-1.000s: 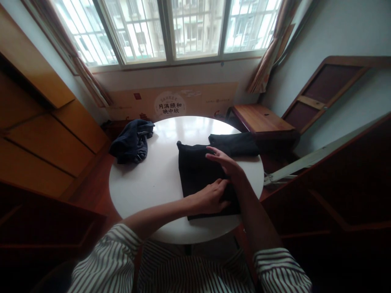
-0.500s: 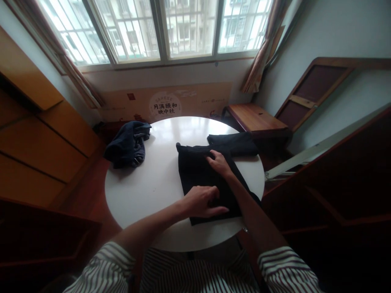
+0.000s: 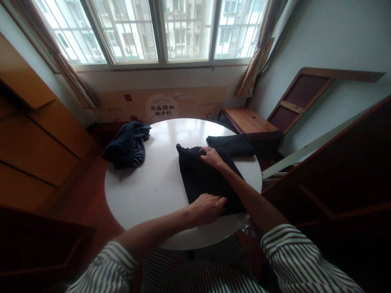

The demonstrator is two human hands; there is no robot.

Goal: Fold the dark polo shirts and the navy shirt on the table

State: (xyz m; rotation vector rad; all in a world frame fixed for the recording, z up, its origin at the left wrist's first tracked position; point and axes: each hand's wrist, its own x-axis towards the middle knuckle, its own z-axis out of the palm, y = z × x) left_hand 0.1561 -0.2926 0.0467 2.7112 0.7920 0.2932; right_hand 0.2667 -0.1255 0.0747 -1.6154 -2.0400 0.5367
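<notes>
A black garment [image 3: 201, 175] lies folded on the round white table [image 3: 146, 203]; its exact kind I cannot make out. My right hand [image 3: 211, 156] pinches its far edge, where the cloth bunches up slightly. At the near edge, my left hand [image 3: 207, 208] has its fingers curled over the cloth and closed on it. Just beyond on the right rests a second dark folded garment [image 3: 233, 145]. A crumpled dark blue garment [image 3: 126, 144] hangs partly over the table's far left edge.
Behind the table on the right stands a wooden bench or stool [image 3: 250, 121]. Wooden cabinets [image 3: 39, 138] line the left side. A barred window [image 3: 155, 32] with curtains [image 3: 75, 79] fills the far wall. Dark wooden furniture [image 3: 342, 179] flanks the right.
My left hand has moved down to the garment's near edge and closed on it. My right hand has shifted slightly left along the far edge and now pinches the cloth.
</notes>
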